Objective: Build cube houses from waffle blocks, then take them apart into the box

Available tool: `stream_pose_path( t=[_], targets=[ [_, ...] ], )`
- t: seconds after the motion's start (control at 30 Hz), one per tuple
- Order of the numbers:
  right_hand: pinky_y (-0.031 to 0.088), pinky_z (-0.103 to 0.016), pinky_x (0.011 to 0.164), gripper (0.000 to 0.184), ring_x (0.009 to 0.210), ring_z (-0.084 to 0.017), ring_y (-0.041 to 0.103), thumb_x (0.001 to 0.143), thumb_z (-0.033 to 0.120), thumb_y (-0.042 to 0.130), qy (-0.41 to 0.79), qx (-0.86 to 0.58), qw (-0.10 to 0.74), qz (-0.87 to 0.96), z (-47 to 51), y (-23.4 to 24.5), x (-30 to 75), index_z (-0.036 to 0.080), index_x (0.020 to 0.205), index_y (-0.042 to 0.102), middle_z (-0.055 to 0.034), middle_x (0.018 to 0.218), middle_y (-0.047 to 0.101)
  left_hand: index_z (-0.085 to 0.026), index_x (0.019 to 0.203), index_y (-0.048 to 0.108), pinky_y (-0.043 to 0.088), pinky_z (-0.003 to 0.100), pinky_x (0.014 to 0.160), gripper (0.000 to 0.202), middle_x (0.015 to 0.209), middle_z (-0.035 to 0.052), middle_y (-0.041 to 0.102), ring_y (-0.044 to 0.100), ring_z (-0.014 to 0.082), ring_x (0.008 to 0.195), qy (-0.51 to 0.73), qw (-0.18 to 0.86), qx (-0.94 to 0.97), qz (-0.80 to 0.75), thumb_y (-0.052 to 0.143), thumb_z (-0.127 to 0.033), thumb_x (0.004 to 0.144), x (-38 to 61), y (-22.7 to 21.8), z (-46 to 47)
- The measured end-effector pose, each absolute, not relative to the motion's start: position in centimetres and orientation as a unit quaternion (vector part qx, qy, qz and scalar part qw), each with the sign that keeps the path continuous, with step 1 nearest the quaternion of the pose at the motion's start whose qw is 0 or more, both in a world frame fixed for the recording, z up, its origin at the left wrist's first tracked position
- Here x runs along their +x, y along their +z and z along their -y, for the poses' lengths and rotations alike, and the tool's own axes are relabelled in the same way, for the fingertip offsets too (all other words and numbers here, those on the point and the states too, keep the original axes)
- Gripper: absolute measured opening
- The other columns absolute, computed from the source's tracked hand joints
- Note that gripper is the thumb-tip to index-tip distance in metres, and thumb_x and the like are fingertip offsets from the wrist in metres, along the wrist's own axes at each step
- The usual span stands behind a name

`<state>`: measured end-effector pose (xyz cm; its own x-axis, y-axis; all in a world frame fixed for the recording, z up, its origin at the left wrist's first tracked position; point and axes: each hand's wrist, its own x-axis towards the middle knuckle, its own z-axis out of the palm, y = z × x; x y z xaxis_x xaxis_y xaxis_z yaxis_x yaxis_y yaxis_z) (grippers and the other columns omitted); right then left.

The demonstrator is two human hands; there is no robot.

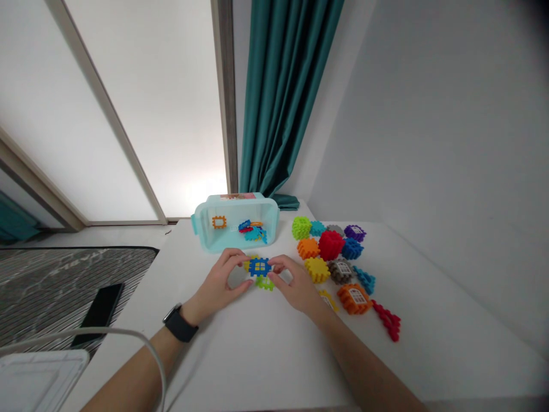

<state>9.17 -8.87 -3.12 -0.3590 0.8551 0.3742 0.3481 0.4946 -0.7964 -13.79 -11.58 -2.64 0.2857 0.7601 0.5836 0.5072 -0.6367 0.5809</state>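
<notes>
My left hand and my right hand meet over the white table, both pinching a blue interlocking block with a yellow window in it. A lime green piece hangs just under the blue block, and a bit of yellow shows behind it. My left wrist wears a black watch. Fingers of both hands are curled round the block's edges.
A pale blue plastic box lies on its side behind my hands with a few pieces inside. Several coloured blocks sit in a heap to the right, with a red strip nearest. A black phone lies at left, and a white cable crosses my left arm.
</notes>
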Motion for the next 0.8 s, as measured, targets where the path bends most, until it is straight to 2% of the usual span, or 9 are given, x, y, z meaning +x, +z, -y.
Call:
stream_pose_path(
  t=[0.1, 0.27, 0.47, 0.67, 0.8],
  targets=[
    [0.052, -0.035, 0.082, 0.016, 0.088, -0.020, 0.065, 0.090, 0.028, 0.061, 0.263, -0.355, 0.412, 0.797, 8.94, -3.18, 9.35, 0.023, 0.106, 0.063, -0.0048, 0.096, 0.069, -0.024, 0.133, 0.050, 0.053, 0.042, 0.093, 0.056, 0.120, 0.0106, 0.054, 0.059, 0.0230, 0.102, 0.426, 0.156, 0.796, -0.401, 0.074, -0.031, 0.082, -14.00, -2.69, 11.28],
    [0.054, -0.039, 0.088, 0.015, 0.100, -0.022, 0.066, 0.093, 0.026, 0.061, 0.214, -0.307, 0.406, 0.834, 8.87, -3.70, 9.22, 0.023, 0.108, 0.062, -0.0087, 0.110, 0.070, -0.023, 0.123, 0.057, 0.053, 0.042, 0.094, 0.044, 0.119, 0.0108, 0.056, 0.059, 0.0248, 0.109, 0.416, 0.135, 0.801, -0.408, 0.073, -0.036, 0.084, -14.15, -3.17, 10.95],
    [0.054, -0.044, 0.097, 0.017, 0.110, -0.024, 0.065, 0.095, 0.023, 0.059, 0.169, -0.293, 0.394, 0.854, 8.85, -3.82, 9.29, 0.025, 0.111, 0.060, -0.0094, 0.118, 0.068, -0.021, 0.121, 0.061, 0.054, 0.042, 0.085, 0.045, 0.108, 0.0110, 0.062, 0.061, 0.0256, 0.099, 0.391, 0.000, 0.820, -0.418, 0.070, -0.048, 0.086, -14.69, -3.43, 10.95],
    [0.050, -0.047, 0.105, 0.037, 0.125, -0.026, 0.056, 0.091, 0.023, 0.062, 0.148, -0.294, 0.393, 0.859, 8.99, -3.54, 9.23, 0.025, 0.127, 0.053, -0.0115, 0.134, 0.059, -0.021, 0.121, 0.062, 0.056, 0.041, 0.084, 0.044, 0.112, 0.0124, 0.060, 0.061, 0.0251, 0.100, 0.413, -0.040, 0.812, -0.411, 0.068, -0.048, 0.087, -14.74, -3.35, 10.98],
    [0.048, -0.048, 0.108, 0.051, 0.128, -0.025, 0.054, 0.092, 0.023, 0.062, 0.148, -0.285, 0.379, 0.868, 9.13, -3.30, 9.16, 0.026, 0.140, 0.045, -0.0112, 0.137, 0.058, -0.021, 0.120, 0.061, 0.056, 0.040, 0.084, 0.044, 0.112, 0.0121, 0.059, 0.061, 0.0246, 0.100, 0.418, -0.051, 0.812, -0.404, 0.068, -0.050, 0.087, -14.40, -3.22, 11.21]
  ],
)
